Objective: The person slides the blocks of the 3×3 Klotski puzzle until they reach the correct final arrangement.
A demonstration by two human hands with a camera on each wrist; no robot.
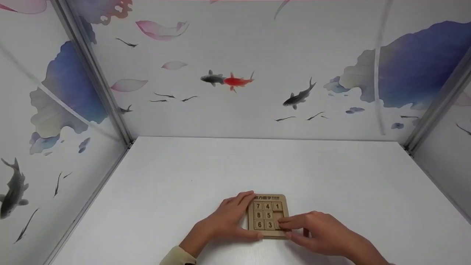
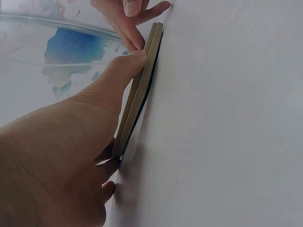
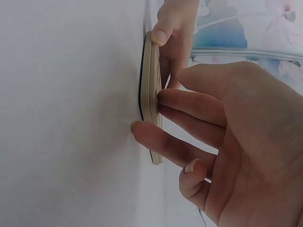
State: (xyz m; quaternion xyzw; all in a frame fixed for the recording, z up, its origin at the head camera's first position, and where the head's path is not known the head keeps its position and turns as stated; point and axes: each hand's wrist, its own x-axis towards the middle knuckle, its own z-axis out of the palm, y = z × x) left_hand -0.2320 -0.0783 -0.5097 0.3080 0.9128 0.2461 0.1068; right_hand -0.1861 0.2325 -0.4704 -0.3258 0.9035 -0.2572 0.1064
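A wooden sliding number puzzle [image 1: 269, 234] lies on the white table, its rows showing 7 4 1, then 8 5 and a gap, then 6 3. The lower right cell is mostly hidden under fingertips. My left hand [image 1: 230, 219] grips the board at its left side, the thumb at the near edge and the fingers toward the far corner. In the left wrist view that thumb lies on the board's edge [image 2: 137, 101]. My right hand [image 1: 323, 232] reaches in from the right, extended fingers touching the lower right cell. Its thumb lies apart from the board in the right wrist view.
The white table [image 1: 176, 165] spreads around the board. Printed panels with fish and lotus leaves stand at the back [image 1: 235, 114], on the left [image 1: 22, 110] and on the right [image 1: 449, 140], with metal posts at the corners.
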